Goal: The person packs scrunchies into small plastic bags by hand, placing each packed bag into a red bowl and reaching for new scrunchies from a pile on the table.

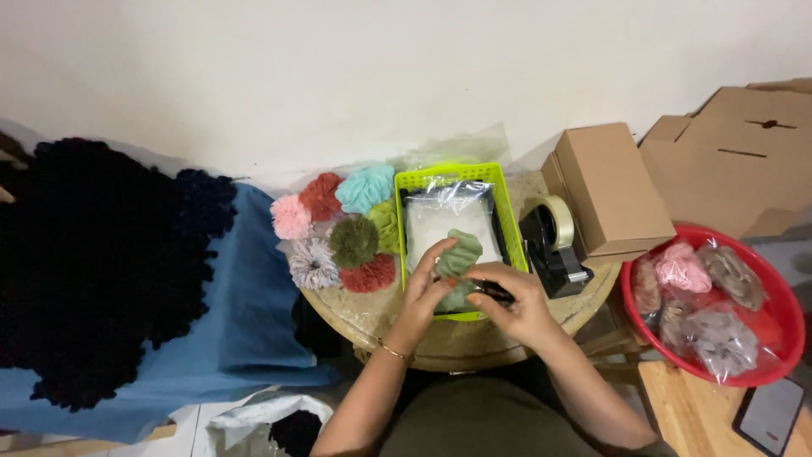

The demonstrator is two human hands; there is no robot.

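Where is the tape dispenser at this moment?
In the head view, the black tape dispenser stands on the round table, right of the green basket and just left of the closed cardboard box, near the right hand.

A black tape dispenser (551, 241) sits beside a closed cardboard box (611, 190), with a red basin (782, 313) of bagged scrunchies well to the right.

This looks like a home packing corner for handmade hair scrunchies, not a shop or factory. A small round table (372, 317) against a plain wall holds loose scrunchies (338, 228), a green basket (507, 211) of clear bags and a tape dispenser (551, 241). Cardboard boxes (613, 190) stand beside it, and a red basin (782, 313) holds bagged scrunchies. Dark fabric (101, 262) lies heaped on the floor.
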